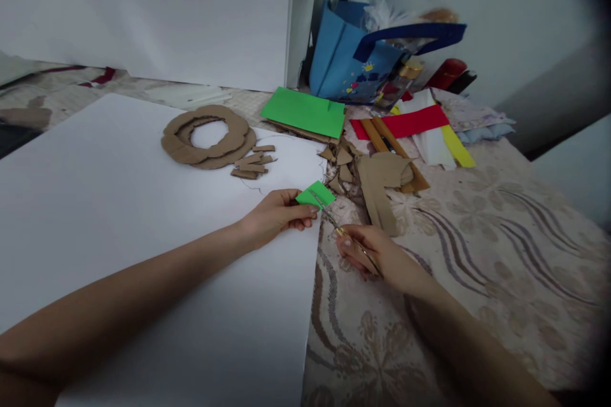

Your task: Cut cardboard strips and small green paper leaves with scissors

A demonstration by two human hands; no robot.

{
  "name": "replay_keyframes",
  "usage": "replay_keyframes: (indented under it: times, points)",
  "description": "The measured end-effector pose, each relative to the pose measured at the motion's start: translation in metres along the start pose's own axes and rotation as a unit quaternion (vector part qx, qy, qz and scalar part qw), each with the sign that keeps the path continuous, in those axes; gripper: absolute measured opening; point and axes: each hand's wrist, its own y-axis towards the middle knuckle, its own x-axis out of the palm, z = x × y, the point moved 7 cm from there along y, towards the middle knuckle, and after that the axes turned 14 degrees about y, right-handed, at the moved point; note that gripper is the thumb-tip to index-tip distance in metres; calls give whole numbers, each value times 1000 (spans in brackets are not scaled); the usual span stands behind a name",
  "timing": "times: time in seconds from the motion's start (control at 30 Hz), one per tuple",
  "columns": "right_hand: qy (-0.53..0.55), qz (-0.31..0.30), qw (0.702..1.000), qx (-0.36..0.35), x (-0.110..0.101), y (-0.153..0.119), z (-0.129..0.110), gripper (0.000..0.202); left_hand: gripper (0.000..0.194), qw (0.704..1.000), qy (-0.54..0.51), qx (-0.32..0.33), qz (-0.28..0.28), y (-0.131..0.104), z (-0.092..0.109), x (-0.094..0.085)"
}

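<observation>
Pinched in my left hand (281, 215) is a small piece of green paper (324, 193), held over the right edge of a large white board (200, 305). My right hand (360, 249) grips scissors (331, 217) by the handles. The blades point up and left and lie across the green piece. Just beyond my hands, a heap of brown cardboard scraps (344, 168) rests at the board's edge. Small cardboard strips (251, 165) lie on the board beside scalloped cardboard rings (191, 151). Faint curved pencil lines show on the board near them.
A stack of green sheets (305, 108) lies behind the scraps. Red (420, 121), white and yellow strips and brown sticks sit to the right. Behind stands a blue bag (338, 57) near bottles. A patterned cloth (429, 331) covers the table, and a white panel (191, 13) stands at the back.
</observation>
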Motion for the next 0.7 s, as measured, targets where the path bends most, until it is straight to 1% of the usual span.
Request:
replay_keyframes:
  times: [0.13, 0.23, 0.43, 0.7]
  points:
    - [-45, -23, 999, -19, 2, -3, -12, 43, 14, 1000, 1, -15, -9, 0, -1, 2]
    - [-34, -26, 999, -25, 3, -4, -16, 46, 15, 999, 13, -27, -24, -1, -3, 5]
    - [19, -47, 998, -21, 8, -3, -9, 47, 15, 997, 32, -36, -57, -1, -6, 9]
    - [50, -31, 998, -8, 6, 1, -2, 47, 13, 996, 47, -48, -57, -2, -6, 10]
